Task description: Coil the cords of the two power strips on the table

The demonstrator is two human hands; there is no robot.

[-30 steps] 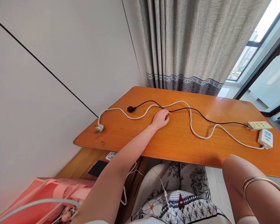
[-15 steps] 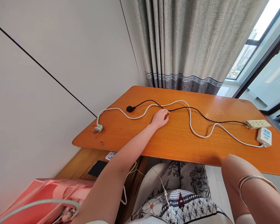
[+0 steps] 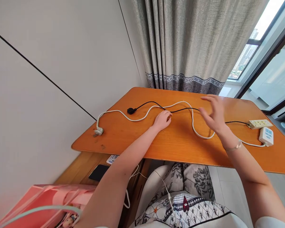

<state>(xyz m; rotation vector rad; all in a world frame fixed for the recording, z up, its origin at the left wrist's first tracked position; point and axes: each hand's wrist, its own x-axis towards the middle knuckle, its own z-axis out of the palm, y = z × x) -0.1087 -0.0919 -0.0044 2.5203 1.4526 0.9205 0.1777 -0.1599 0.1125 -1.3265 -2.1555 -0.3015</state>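
Black cord (image 3: 152, 101) and white cord (image 3: 134, 120) lie crossed, uncoiled; left hand (image 3: 162, 120) half-curled at their near side (hold unclear); right hand (image 3: 215, 116) spread, empty.

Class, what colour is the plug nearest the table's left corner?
The plug is white, best seen in the head view.

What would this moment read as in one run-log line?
left hand: at black cord, contact unclear | right hand: open, raised above table | white cord: crosses black cord | black plug: on table
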